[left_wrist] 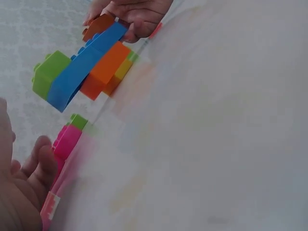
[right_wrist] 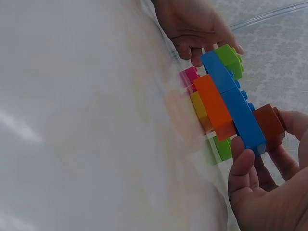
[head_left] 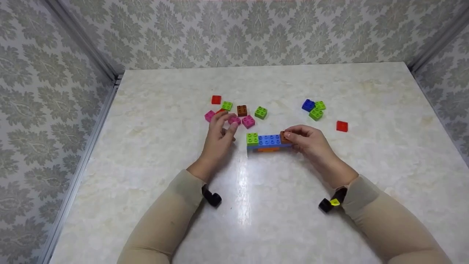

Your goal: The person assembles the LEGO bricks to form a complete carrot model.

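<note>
Over pale marbled table (head_left: 146, 176), between loose-fingered, seemingly empty left hand (head_left: 220, 134) and pinching right hand (head_left: 311, 143): blue plastic beam (head_left: 269, 140) on orange plastic block (right_wrist: 214, 107), topped by square green plastic brick (head_left: 252, 139) and, pinched, square brown plastic brick (right_wrist: 268, 124) (part-built, apparently; square pink plastic bricks (head_left: 248, 121) unattached).

At the head view's centre are blue oblong plastic bricks (head_left: 269, 140), a lime-green square plastic brick (head_left: 252, 139) and a brown square plastic brick (head_left: 283, 138); at top, pale wallpaper (head_left: 234, 36) has grey leaf pattern.

Marbled table (head_left: 278, 212) — scattered toy bricks (head_left: 248, 121)
</note>
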`<state>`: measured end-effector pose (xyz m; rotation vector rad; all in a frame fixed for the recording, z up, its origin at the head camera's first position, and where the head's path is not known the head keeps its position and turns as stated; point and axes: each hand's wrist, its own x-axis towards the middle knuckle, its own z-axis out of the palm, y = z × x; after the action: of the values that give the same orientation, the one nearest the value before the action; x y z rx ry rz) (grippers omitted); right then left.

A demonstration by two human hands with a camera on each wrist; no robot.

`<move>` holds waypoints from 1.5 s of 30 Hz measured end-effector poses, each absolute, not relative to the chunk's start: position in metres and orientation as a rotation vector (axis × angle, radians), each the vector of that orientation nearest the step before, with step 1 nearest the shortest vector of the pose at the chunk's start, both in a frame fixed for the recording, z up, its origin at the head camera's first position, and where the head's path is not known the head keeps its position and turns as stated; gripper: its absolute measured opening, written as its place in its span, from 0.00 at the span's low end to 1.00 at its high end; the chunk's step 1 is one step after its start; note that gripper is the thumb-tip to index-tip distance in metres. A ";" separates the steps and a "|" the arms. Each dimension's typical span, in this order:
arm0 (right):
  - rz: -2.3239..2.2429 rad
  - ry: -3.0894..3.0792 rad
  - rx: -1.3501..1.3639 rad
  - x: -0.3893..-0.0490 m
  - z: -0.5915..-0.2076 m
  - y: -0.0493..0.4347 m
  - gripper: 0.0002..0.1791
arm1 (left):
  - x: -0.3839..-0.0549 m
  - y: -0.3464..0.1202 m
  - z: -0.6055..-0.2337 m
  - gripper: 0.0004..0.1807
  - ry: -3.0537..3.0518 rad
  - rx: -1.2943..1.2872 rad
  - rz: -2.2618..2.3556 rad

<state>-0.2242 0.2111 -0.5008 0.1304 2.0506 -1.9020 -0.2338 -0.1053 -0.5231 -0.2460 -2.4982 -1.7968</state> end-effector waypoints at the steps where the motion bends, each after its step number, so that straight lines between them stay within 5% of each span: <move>1: -1.900 2.049 0.129 -0.224 -0.501 0.211 0.21 | -0.236 -0.107 -0.523 0.28 -2.512 -0.221 -1.759; 18: -1.856 2.071 0.127 -0.225 -0.498 0.211 0.22 | -0.253 -0.118 -0.520 0.23 -2.892 -0.149 -1.033; 33: -1.840 2.097 0.112 -0.224 -0.499 0.212 0.20 | -0.247 -0.117 -0.520 0.15 -2.770 -0.074 -1.276; 45: -1.807 2.138 0.080 -0.225 -0.501 0.214 0.24 | -0.241 -0.111 -0.521 0.13 -2.485 -0.295 -1.513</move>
<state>-0.2254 0.2140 -0.5007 0.0797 2.1383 -1.8070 -0.2407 -0.1112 -0.5205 -0.2945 -2.4847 -1.5128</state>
